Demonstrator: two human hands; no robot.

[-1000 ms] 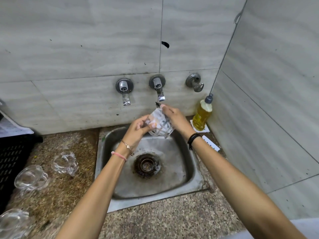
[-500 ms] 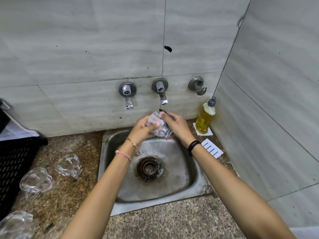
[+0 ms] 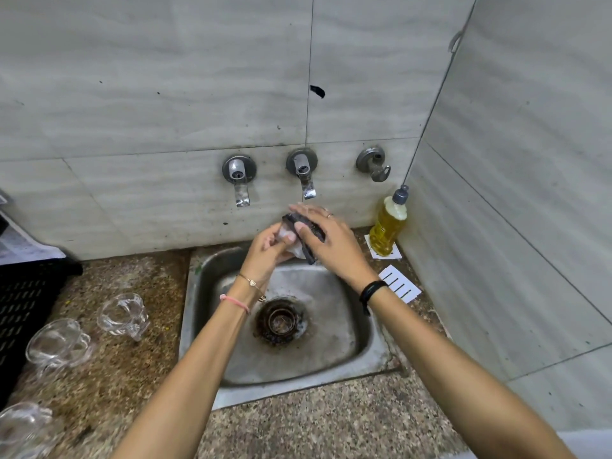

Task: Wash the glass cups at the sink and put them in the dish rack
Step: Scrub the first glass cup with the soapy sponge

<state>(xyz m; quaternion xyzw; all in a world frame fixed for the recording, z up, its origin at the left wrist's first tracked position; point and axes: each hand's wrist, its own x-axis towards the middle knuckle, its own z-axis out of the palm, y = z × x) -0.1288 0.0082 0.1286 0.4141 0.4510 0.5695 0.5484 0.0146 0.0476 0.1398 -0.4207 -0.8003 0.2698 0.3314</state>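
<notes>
Over the back of the steel sink (image 3: 198,326), my left hand (image 3: 265,253) grips a soapy glass cup (image 3: 285,232), which shows only as a pale patch between my fingers. My right hand (image 3: 334,243) lies over the cup and presses a dark scrub pad (image 3: 309,231) against it. Both hands are just below the middle tap (image 3: 303,173). Three more glass cups lie on the counter to the left: one near the sink (image 3: 124,314), one further left (image 3: 58,341), one at the bottom left corner (image 3: 20,425). A black dish rack (image 3: 23,299) stands at the left edge.
A second tap (image 3: 238,180) and a wall valve (image 3: 372,162) flank the middle tap. A bottle of yellow dish soap (image 3: 387,226) stands in the right corner, with a white slotted card (image 3: 399,288) in front of it. Tiled walls close the back and right.
The cup was lowered from the tap and is now largely covered by my hands. My right hand has slid over it with the scrub pad.
</notes>
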